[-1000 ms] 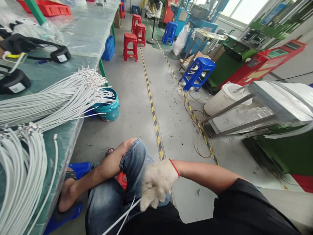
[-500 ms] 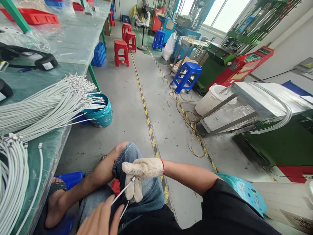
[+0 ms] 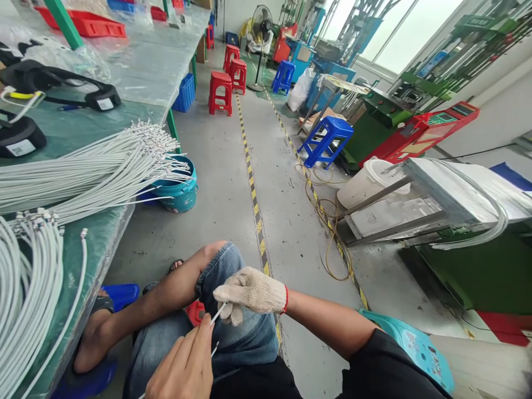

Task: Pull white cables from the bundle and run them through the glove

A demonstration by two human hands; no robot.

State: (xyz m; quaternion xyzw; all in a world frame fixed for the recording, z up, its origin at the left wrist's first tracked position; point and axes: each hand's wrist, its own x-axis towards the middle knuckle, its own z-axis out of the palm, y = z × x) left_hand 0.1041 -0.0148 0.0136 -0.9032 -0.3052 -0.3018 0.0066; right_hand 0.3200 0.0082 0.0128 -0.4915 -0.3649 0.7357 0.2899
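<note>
My left hand [image 3: 183, 363], bare, is closed around a thin white cable [image 3: 218, 313] in front of my lap. In a cotton glove with a red cuff, my right hand [image 3: 253, 291] pinches the upper end of that cable between thumb and fingers. The glove hides the cable's tip. Another short cable end [image 3: 215, 348] sticks out beside my left hand. On the bench to the left lie a big bundle of white cables [image 3: 95, 166] with small connectors and a second, curved bundle [image 3: 33, 282]. One single cable [image 3: 81, 277] lies apart near the edge.
The green-topped bench [image 3: 145, 72] carries black straps [image 3: 54, 77] and a red tray [image 3: 89, 25]. Beside it stands a teal bucket [image 3: 183, 199]. Red stools [image 3: 220, 91], a blue stool [image 3: 328, 136], a hose [image 3: 328, 221] and a metal table [image 3: 449, 194] are ahead and right.
My gloved right hand has closed from a spread shape onto the cable end that lay against its fingers. My left hand has moved up towards it along with the cable. The view has shifted slightly.
</note>
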